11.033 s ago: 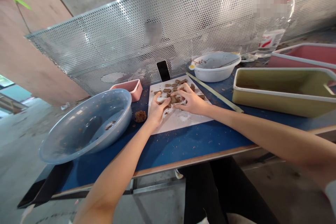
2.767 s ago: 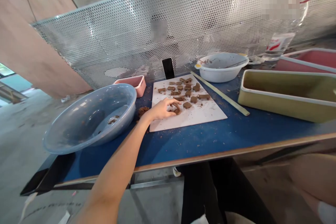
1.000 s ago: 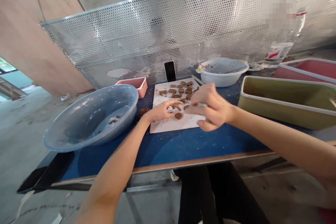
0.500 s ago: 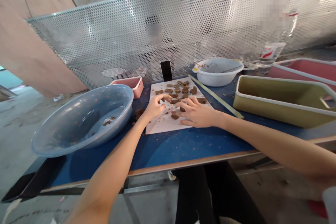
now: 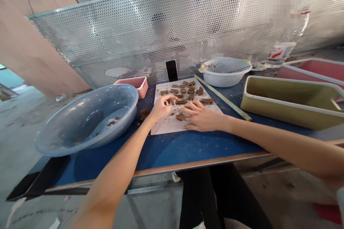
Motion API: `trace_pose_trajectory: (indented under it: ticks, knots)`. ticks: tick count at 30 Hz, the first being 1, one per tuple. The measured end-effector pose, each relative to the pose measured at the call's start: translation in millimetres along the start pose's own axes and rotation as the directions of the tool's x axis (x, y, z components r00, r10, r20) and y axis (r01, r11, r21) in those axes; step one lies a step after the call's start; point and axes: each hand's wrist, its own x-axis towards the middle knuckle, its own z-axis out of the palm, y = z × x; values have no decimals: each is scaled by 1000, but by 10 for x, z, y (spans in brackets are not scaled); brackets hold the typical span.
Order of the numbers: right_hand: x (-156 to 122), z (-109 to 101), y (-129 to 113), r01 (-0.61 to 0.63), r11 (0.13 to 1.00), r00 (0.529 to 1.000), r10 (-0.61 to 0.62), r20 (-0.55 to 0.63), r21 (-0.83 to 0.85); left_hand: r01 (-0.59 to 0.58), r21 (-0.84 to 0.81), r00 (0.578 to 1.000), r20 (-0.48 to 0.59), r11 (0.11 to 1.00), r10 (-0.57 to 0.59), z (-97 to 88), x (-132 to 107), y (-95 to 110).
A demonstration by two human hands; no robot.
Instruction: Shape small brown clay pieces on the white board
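Several small brown chunks (image 5: 181,101), cut from something I cannot identify, lie across a white board (image 5: 163,127). My left hand (image 5: 160,109) is over the board's left side, its thumb and fingers curled round one brown chunk (image 5: 170,101). To the right, my right hand (image 5: 201,117) rests low over the board with its fingers spread. Its fingertips are by another chunk (image 5: 180,117) and partly cover it. Crumbs are scattered between the hands.
A large blue basin (image 5: 88,118) stands left, before a small pink bin (image 5: 138,85). Behind the board a phone (image 5: 171,71) leans on perforated metal. Rightward are a pale stick (image 5: 224,98), a white basin (image 5: 227,78), an olive bin (image 5: 282,109) and a plastic bottle (image 5: 281,52).
The view has shifted slightly. My left fingers now have a brown chunk between them, while my right hand stays spread in nearly the same place.
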Motion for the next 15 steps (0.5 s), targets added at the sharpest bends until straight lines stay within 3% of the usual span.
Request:
trace_pose_trajectory:
  ticks: [5, 15]
  knots:
    - [16, 25, -33, 30, 998, 1000, -30, 3, -56, -2, -36, 1000, -19, 999, 1, 36, -11, -25]
    - [-53, -73, -39, -45, 995, 996, 38, -81, -85, 21, -31, 998, -57, 999, -23, -25, -19, 76]
